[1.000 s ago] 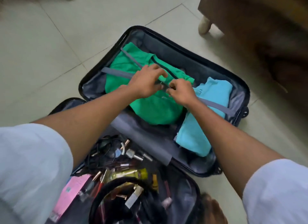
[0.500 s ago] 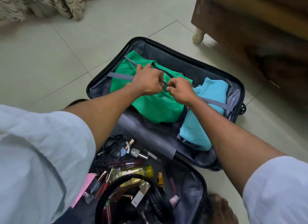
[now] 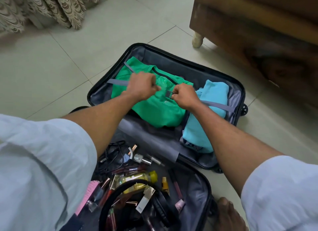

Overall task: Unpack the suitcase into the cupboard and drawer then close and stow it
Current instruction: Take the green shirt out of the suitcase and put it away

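Note:
A black suitcase (image 3: 194, 58) lies open on the tiled floor. Its far half holds a folded green garment (image 3: 154, 110) and a folded light-blue garment (image 3: 211, 96), crossed by grey packing straps (image 3: 218, 106). My left hand (image 3: 141, 86) grips the left strap end over the green garment. My right hand (image 3: 184, 96) pinches the right strap's buckle (image 3: 168, 94). The two strap ends are apart, with a small gap between my hands. The near half (image 3: 197, 187) holds cosmetics, cables, black headphones (image 3: 160, 205) and a yellow-capped bottle (image 3: 137, 178).
A wooden furniture piece (image 3: 249, 24) on a pale leg (image 3: 197, 39) stands at the right, close to the suitcase. Patterned curtains (image 3: 43, 8) hang at the upper left. My bare foot (image 3: 228, 215) rests by the suitcase's near right corner. Bare tile (image 3: 51, 72) lies to the left.
My hands were together on the buckle over the green garment; now they have moved apart, each with a strap end, and the buckle is separated. The view has tilted up.

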